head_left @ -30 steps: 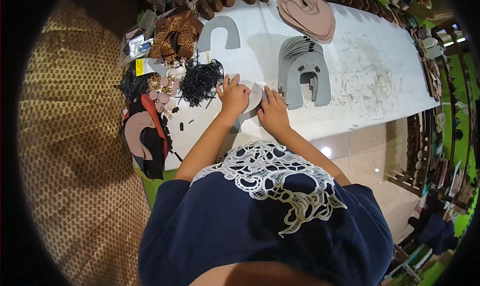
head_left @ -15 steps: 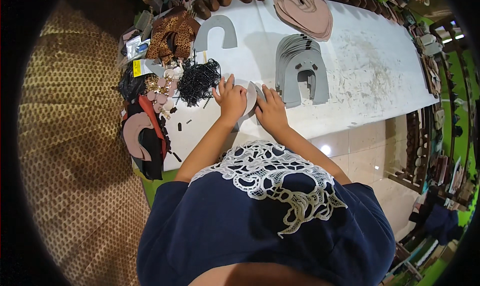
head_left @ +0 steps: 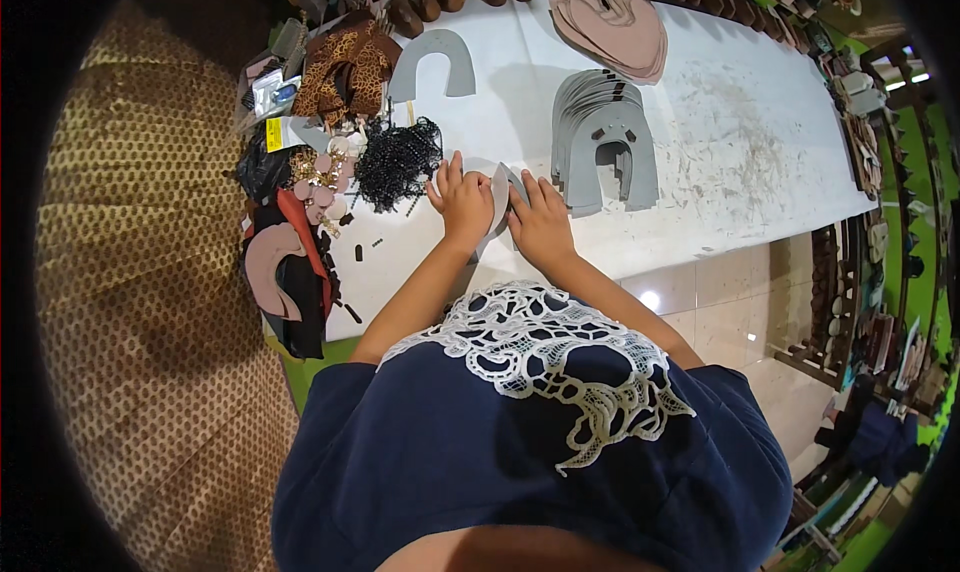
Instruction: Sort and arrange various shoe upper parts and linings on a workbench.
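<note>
White-topped table (head_left: 690,187): my left hand (head_left: 467,208) and right hand (head_left: 542,222), grip unclear, flanked a curved grey sheet (head_left: 500,201), seemingly pliable, best edge-held.

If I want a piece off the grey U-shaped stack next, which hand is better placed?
Right, most likely. The right hand lies close beside the grey U-shaped stack; the left hand is farther off, beyond the pale piece between the hands.
</note>
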### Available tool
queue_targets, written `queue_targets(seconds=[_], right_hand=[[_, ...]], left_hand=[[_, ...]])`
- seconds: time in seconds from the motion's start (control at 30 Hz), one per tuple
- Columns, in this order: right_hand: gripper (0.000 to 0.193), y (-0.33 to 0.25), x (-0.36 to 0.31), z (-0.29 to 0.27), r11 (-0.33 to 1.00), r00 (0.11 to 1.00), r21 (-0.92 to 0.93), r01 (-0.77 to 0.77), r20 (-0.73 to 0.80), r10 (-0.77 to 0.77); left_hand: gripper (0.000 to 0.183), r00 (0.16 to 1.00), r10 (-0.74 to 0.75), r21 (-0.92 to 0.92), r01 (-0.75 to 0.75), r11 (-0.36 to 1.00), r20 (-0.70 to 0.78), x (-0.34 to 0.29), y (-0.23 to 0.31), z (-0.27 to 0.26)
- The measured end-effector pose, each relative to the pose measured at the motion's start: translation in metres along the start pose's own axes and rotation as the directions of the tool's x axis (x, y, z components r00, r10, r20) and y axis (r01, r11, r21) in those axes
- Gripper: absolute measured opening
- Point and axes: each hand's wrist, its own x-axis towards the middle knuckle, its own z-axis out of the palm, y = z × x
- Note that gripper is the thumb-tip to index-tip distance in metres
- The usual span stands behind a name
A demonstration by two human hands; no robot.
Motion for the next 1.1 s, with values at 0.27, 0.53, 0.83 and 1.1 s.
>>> queue_targets(seconds=[0.27, 0.53, 0.83, 1.1], right_hand=[[0.044, -0.001, 0.0015, -0.001, 0.999, 0.999, -0.032, -0.004, 0.033, 0.005], [0.045, -0.0037, 0.0016, -0.0036, 1.0, 0.999, -0.029, -0.01, 0.04, 0.011], [0.041, -0.0007, 0.0007, 0.0, 1.0, 1.0, 0.017, -0.009, -0.013, 0.009], [0.044, -0.0028, 0.0018, -0.0005, 0.998, 0.999, -0.065, 0.0, 0.034, 0.002]], left_hand=[[0.01, 1.0, -0.029, -0.034, 0.029, 0.999, -0.003, 0.0014, -0.0044, 0.0027], [0.01, 1.0, -0.026, -0.013, 0.026, 1.0, 0.0, 0.0014, -0.0058, 0.0036], [0.012, 1.0, 0.013, -0.124, -0.013, 0.992, -0.004, 0.0018, -0.0039, -0.0021], [0.012, 0.996, 0.024, -0.073, -0.031, 0.997, -0.086, 0.0002, -0.0035, 0.0]])
